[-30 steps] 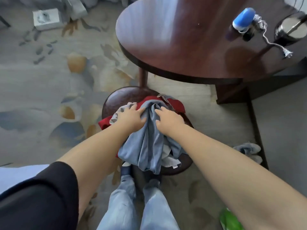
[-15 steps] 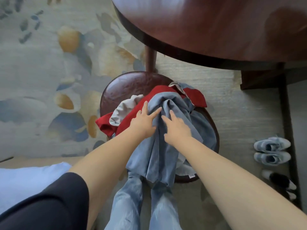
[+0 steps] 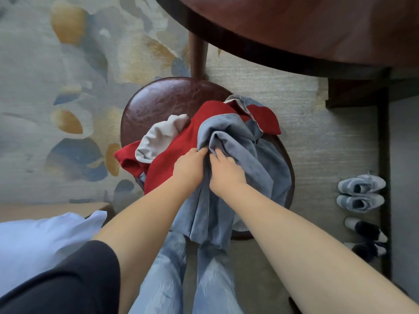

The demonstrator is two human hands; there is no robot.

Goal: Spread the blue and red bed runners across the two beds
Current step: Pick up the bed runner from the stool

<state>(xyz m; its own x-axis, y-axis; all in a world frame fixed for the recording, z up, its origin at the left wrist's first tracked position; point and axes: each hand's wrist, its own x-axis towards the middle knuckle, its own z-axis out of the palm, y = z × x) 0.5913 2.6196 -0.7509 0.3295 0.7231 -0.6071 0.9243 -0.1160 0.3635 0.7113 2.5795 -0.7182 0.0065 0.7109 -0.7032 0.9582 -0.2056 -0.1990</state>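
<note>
A crumpled blue bed runner [image 3: 244,155] lies heaped on a round dark-brown stool [image 3: 167,100], draping over its near edge. Under it lies a red bed runner [image 3: 179,143] with a pale grey lining folded out at the left. My left hand [image 3: 189,165] and my right hand [image 3: 224,169] are side by side on top of the pile, fingers curled into a fold of the blue runner. The lower part of the blue runner is hidden behind my forearms.
A dark wooden table [image 3: 294,30] overhangs the stool at the top, with one leg [image 3: 198,57] just behind it. Two pairs of shoes [image 3: 360,193] line the right side. A white bed corner [image 3: 45,239] is at lower left. Patterned carpet [image 3: 56,87] covers the left.
My head has tilted down and closer, so the stool looks larger. Both hands went from lying flat on the blue runner to curling their fingers into one fold of it.
</note>
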